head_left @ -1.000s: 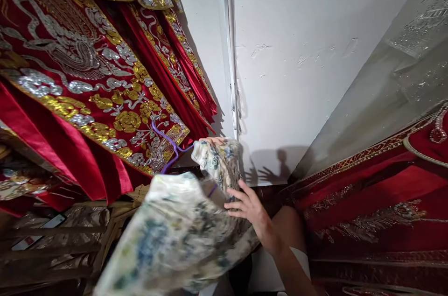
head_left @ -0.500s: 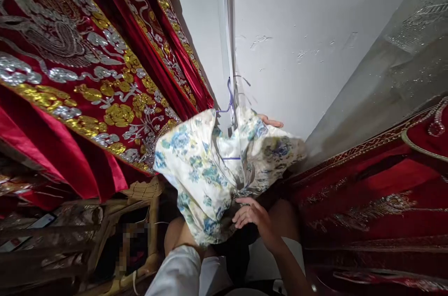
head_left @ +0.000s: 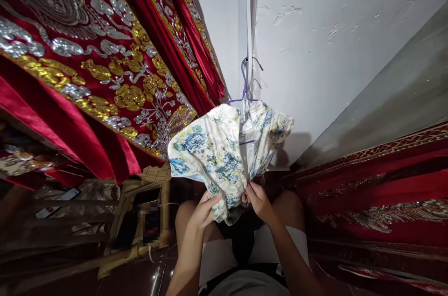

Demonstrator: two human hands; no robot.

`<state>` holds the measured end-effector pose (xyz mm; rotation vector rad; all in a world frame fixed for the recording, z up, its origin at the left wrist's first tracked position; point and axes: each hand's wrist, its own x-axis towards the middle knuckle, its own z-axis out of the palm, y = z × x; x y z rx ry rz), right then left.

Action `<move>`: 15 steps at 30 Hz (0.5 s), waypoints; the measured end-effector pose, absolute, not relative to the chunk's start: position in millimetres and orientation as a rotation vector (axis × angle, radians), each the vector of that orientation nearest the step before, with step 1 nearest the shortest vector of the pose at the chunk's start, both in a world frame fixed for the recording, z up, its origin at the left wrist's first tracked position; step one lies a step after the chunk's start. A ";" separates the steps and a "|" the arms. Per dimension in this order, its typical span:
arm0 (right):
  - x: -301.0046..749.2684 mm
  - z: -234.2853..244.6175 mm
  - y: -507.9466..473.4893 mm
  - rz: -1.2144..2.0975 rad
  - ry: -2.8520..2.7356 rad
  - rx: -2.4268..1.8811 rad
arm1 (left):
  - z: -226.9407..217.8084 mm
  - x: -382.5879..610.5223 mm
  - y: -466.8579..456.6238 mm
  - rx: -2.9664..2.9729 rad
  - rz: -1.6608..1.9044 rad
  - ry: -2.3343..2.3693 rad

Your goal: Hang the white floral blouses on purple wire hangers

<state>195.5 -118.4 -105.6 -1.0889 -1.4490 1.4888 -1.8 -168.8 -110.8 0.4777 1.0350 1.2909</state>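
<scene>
A white short-sleeved shirt (head_left: 224, 146) with blue and green flowers hangs on a purple hanger (head_left: 244, 88), its front open at the neck. The hanger's hook catches on a dark bent hook at the wall. My left hand (head_left: 207, 207) pinches the lower left part of the shirt between thumb and fingers. Near the bottom of the front opening, my right hand (head_left: 257, 200) has its fingers closed on the cloth edge. The fingertips of my right hand are partly hidden by the fabric.
Red cloth (head_left: 122, 86) with gold and silver sequins drapes on the left; more red embroidered cloth (head_left: 385, 193) lies right. A bamboo chair (head_left: 164, 212) with dark items stands lower left. A white pipe (head_left: 249, 16) runs up the wall (head_left: 322, 53).
My left hand has come out from inside or behind the shirt and now grips its lower part. My right hand has gone from loosely spread to closed on the front edge. The view has shifted.
</scene>
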 end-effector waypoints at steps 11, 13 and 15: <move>193.3 -91.1 -125.7 1.536 -1.253 -1.143 | -130.5 40.1 -152.3 1.249 1.934 1.767; 194.3 -88.1 -125.7 1.575 -1.323 -1.137 | -130.3 56.6 -152.4 1.519 1.639 1.604; 194.9 -85.3 -124.8 1.592 -1.376 -1.119 | -129.8 70.5 -150.4 1.585 1.503 1.506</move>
